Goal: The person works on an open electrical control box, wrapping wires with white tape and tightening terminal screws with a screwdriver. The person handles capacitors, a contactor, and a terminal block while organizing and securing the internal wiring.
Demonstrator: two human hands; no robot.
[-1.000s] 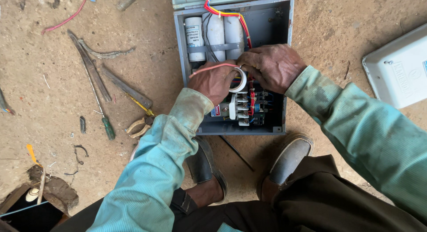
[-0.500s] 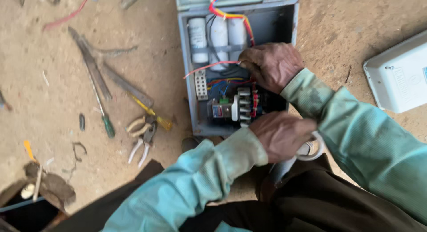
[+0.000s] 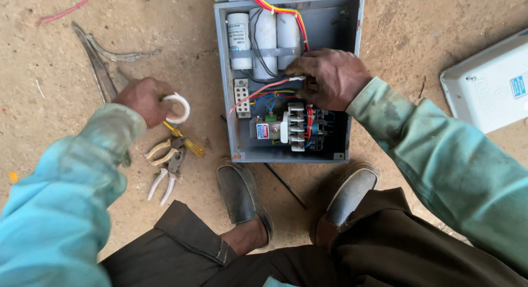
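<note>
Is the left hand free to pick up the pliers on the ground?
Probably not at once: the left hand already grips a white tape roll. The pliers lie uncovered just below it.

Two hands: left hand (image 3: 144,100), right hand (image 3: 330,78). One open metal box (image 3: 234,138), three white cylinders (image 3: 264,36), one tape roll (image 3: 179,107), two pliers (image 3: 168,166), two shoes (image 3: 239,196).

We see the left hand (image 3: 144,99) gripping a white tape roll (image 3: 179,107) over the dirt, just above pliers (image 3: 165,166) and a yellow-handled screwdriver (image 3: 187,143). The right hand (image 3: 330,78) pinches wires (image 3: 264,90) inside the open grey electrical box (image 3: 355,56), beneath three white cylinders (image 3: 264,36).
</note>
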